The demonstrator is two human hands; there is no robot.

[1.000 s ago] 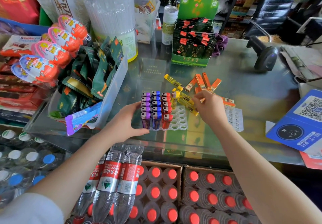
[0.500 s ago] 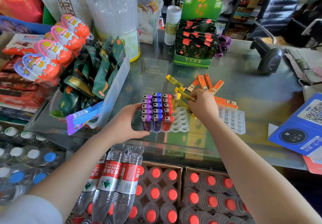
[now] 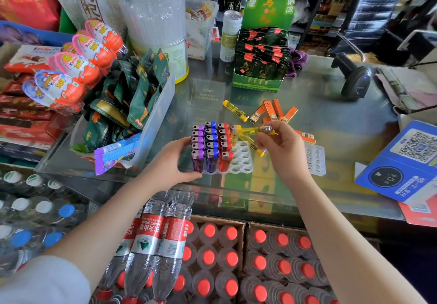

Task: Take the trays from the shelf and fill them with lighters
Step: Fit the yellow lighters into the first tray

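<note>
Two hands — left (image 3: 171,161) grips tray (image 3: 240,161), right (image 3: 281,148) pinches yellow lighter (image 3: 254,130) — beside Kinder eggs (image 3: 78,65).

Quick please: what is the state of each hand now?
Left hand: grips the tray edge.
Right hand: pinches a yellow lighter.

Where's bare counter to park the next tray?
Free glass: between the green display box and the barcode scanner, running down toward the blue QR stand. A smaller patch lies behind the white tray, before the box. Crowded: left snack bin; loose orange lighters mid-counter.
</note>
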